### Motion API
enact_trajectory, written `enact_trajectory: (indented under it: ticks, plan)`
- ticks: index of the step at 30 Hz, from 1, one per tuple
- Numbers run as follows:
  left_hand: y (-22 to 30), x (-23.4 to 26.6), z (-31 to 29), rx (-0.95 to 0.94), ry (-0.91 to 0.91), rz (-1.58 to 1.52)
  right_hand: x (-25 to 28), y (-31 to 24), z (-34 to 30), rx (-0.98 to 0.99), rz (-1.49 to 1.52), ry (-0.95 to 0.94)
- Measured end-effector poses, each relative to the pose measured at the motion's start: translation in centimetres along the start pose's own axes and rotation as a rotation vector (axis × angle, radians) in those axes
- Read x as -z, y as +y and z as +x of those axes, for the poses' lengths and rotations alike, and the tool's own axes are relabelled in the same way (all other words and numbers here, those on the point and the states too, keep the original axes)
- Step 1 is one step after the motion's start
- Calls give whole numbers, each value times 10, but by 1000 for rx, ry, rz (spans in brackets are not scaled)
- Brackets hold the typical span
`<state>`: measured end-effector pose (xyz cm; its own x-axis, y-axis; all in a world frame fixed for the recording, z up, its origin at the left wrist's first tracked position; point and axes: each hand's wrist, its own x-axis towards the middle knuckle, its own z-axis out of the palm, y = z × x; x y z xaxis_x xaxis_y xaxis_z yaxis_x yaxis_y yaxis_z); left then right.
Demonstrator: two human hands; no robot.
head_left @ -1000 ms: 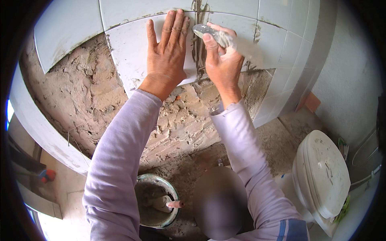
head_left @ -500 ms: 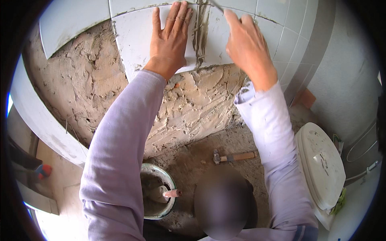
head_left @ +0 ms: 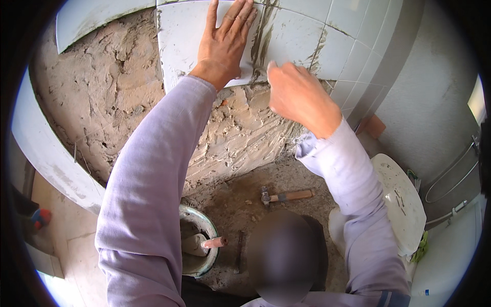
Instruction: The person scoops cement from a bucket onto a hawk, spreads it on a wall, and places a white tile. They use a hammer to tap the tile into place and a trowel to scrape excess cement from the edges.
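My left hand (head_left: 222, 53) lies flat with its fingers spread on a large white wall tile (head_left: 176, 48). To its right, my right hand (head_left: 304, 97) is closed in a fist just beneath the joint between this tile and a neighbouring white tile (head_left: 296, 38). What the fist holds is hidden by the fingers. Grey mortar is smeared along the joint between the two tiles. Below both tiles the wall carries a rough, ridged mortar bed (head_left: 240, 146).
On the floor lie a hammer (head_left: 291, 196) and a bucket (head_left: 214, 263) with a red-handled trowel (head_left: 215, 242) in it. A toilet with a white lid (head_left: 401, 204) stands at the right. A brick-coloured block (head_left: 376, 127) sits by the wall corner.
My right hand has come down and left, from over the right tile to the lower end of the joint. The thin tool tip seen above it earlier no longer shows. My left hand stays on the tile.
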<state>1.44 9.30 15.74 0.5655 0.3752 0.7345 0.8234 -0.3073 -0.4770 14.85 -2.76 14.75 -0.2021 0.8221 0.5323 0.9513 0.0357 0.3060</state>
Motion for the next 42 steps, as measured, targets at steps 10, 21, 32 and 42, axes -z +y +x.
enact_trajectory:
  ticks: [10, 21, 32, 42]
  plan:
    - [1, 12, 3, -7, -104, 13, 26, 44, 39, -182, 70, 266]
    - [-3, -11, -1, -5, 180, 104, -2, 35, -22, -144, 248, -231]
    - [17, -11, -10, 17, -10, 13, -36, 69, -112, -369, 771, -10]
    - [38, -21, -28, 52, -83, 111, 47, 26, -40, 69, 892, 167]
